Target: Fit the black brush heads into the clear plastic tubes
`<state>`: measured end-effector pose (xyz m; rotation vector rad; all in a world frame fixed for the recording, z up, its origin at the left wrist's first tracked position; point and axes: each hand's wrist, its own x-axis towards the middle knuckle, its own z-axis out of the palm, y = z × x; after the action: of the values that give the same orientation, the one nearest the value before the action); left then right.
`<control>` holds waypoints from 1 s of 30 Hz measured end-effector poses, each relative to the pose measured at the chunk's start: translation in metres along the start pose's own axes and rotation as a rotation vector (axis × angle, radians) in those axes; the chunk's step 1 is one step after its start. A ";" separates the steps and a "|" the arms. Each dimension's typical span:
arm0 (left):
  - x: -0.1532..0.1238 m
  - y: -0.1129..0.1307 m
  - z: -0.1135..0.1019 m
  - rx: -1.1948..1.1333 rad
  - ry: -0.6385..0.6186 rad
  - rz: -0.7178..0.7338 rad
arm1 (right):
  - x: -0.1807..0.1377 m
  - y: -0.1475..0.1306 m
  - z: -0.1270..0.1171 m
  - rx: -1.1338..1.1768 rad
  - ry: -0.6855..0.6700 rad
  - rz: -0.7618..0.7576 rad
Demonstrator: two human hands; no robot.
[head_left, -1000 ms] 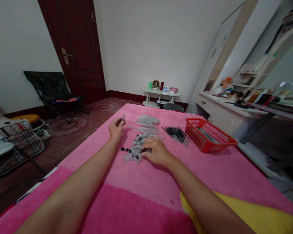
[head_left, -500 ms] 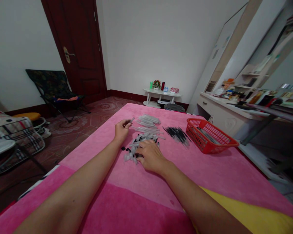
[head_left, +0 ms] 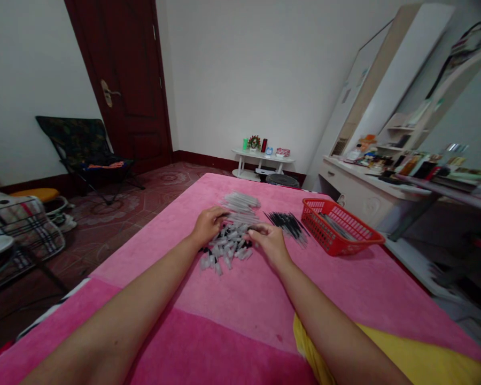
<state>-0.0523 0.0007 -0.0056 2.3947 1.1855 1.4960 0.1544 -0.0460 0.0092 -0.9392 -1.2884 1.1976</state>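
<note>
Both hands work over a pink-covered table (head_left: 240,299), at a loose heap of small clear and black plastic caps (head_left: 226,248) that lies nearer the far edge than the near one and left of the middle. The left hand (head_left: 209,224) is at the heap's far left side, back of the hand up, thumb and fingers drawn in to a narrow gap; something dark shows at the fingertips, but whether it is gripped cannot be told. The right hand (head_left: 270,240) is at the heap's right side, fingers bent and the thumb close to them, with a dark bit near the tips; whether it holds that cannot be told either. Just beyond the heap, toward the far edge, clear tubes (head_left: 240,200) lie side by side in a flat pile, roughly in line with the far edge. To their right lies a slanting spread of thin black sticks (head_left: 286,223), apart from the tubes. Farther right, near the far right corner, stands a red plastic basket (head_left: 326,238) with slotted walls, and thin grey sticks (head_left: 339,227) lie inside it. A yellow cloth (head_left: 404,347) lies toward the near right corner, partly hidden by the right forearm.
</note>
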 end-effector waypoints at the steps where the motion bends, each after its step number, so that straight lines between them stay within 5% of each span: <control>1: 0.000 0.002 0.000 -0.007 -0.008 0.009 | 0.001 0.002 -0.002 0.032 0.005 0.021; 15: 0.001 0.012 0.008 -0.034 -0.106 0.102 | 0.008 0.011 -0.016 -0.032 0.050 0.008; 30: 0.000 0.012 0.008 0.011 -0.127 0.122 | 0.006 0.002 -0.019 0.235 0.069 0.132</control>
<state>-0.0396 -0.0051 -0.0049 2.5685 1.0416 1.3476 0.1720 -0.0380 0.0068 -0.8951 -1.0180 1.3744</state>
